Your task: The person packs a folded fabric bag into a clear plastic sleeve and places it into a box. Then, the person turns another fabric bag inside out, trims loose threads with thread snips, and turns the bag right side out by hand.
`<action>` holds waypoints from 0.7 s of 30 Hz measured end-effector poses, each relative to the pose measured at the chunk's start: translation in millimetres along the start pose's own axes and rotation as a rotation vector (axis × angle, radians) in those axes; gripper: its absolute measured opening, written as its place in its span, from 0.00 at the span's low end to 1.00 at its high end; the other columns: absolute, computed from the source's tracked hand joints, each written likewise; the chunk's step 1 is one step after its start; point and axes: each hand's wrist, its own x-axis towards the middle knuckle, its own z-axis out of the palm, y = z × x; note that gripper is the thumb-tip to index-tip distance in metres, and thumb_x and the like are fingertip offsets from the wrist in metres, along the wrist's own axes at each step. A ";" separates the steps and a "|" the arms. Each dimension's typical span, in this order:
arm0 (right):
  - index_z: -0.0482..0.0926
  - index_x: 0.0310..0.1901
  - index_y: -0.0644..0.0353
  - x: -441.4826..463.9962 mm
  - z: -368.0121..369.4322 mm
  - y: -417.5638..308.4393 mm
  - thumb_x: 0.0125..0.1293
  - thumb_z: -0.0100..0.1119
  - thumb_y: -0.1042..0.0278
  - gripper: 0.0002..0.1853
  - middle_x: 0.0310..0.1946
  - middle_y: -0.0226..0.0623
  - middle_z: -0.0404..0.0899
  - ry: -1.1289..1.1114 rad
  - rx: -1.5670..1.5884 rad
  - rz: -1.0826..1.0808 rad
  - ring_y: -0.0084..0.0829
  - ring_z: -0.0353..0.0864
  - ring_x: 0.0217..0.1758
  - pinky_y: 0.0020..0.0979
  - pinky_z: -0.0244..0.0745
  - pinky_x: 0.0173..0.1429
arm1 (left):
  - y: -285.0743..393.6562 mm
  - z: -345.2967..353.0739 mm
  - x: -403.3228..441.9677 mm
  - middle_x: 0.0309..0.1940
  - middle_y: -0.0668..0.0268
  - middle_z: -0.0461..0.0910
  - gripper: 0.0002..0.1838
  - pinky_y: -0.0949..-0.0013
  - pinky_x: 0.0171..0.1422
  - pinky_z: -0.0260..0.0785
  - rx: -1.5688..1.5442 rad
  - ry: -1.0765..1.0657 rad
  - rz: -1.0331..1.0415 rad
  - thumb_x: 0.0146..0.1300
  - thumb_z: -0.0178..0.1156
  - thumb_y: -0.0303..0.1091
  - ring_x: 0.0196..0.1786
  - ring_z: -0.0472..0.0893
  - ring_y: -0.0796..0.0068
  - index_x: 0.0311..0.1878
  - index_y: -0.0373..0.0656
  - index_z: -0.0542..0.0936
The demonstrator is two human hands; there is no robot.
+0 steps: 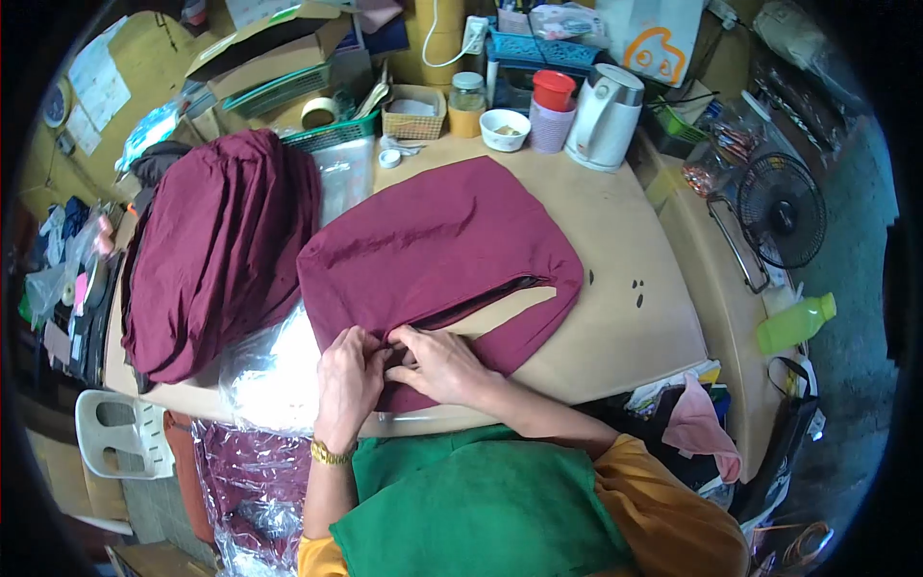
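A maroon fabric piece [433,226] lies spread on the tan tabletop [625,327], with a long dark-edged opening along its near side. At the near left end of that opening, my left hand [351,380] pinches the maroon cloth, its fingers closed. Right beside it, my right hand [437,365] has its fingers bent and pressed on the same cloth; the fingertips of both hands nearly meet. What lies between the fingertips is too small to make out. To the left rises a thick pile of folded maroon fabric [216,250].
Clear plastic [274,370] lies between the pile and my hands. Along the back stand a white kettle [606,115], a red cup [553,89], a white bowl [505,130], a jar [467,104] and baskets. At right are a black fan [781,210] and a green bottle [796,324].
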 end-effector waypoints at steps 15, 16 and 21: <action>0.78 0.39 0.67 -19.3 35.7 17.7 0.57 0.55 0.82 0.08 0.36 0.46 0.75 0.201 0.042 -0.251 0.48 0.76 0.39 0.42 0.72 0.45 | 18.6 -22.1 -23.3 0.24 0.57 0.79 0.22 0.61 0.32 0.71 0.031 -0.120 -0.137 0.43 0.79 0.39 0.28 0.81 0.59 0.29 0.35 0.76; 0.78 0.40 0.66 -19.8 35.4 17.2 0.59 0.56 0.81 0.08 0.37 0.45 0.75 0.173 0.008 -0.263 0.46 0.77 0.39 0.42 0.72 0.44 | 18.9 -25.9 -23.2 0.24 0.56 0.79 0.21 0.60 0.33 0.71 0.050 -0.164 -0.146 0.44 0.78 0.39 0.28 0.81 0.57 0.28 0.35 0.76; 0.83 0.39 0.65 -18.0 22.4 16.0 0.63 0.58 0.76 0.06 0.34 0.46 0.77 0.002 -0.020 -0.184 0.45 0.78 0.38 0.40 0.74 0.42 | 7.9 -20.4 -27.1 0.23 0.52 0.79 0.17 0.57 0.34 0.71 0.131 -0.243 -0.147 0.48 0.75 0.35 0.28 0.80 0.52 0.26 0.34 0.76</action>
